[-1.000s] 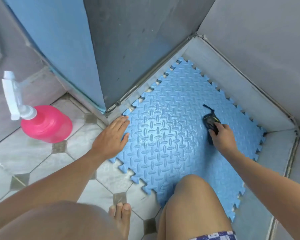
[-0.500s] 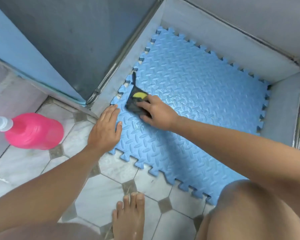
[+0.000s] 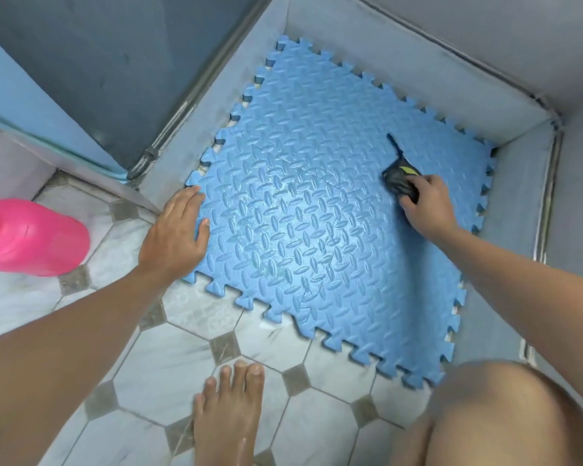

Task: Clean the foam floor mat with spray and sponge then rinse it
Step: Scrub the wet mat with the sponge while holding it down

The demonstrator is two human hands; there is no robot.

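We see the blue foam floor mat (image 3: 317, 230) lying flat, its far part inside a grey walled corner (image 3: 418, 62) and its near edge reaching out over the tiled floor (image 3: 169, 364). The left hand (image 3: 175, 237) lies released, fingers straight and together, palm down on the mat's left edge, with the thumb on the ribbed foam. The right hand (image 3: 428, 206) is curled around a dark sponge (image 3: 399, 183) with a yellow-green patch and holds it against the mat near the right corner. A dark strip sticks out from the sponge towards the far edge. On the tiles well to the left of the mat we see a pink spray bottle (image 3: 31, 237), its top cut off by the frame. Near us, a bare foot (image 3: 229, 418) stands on the tiles just short of the mat's near edge, and a knee (image 3: 505, 415) covers the mat's near right corner.
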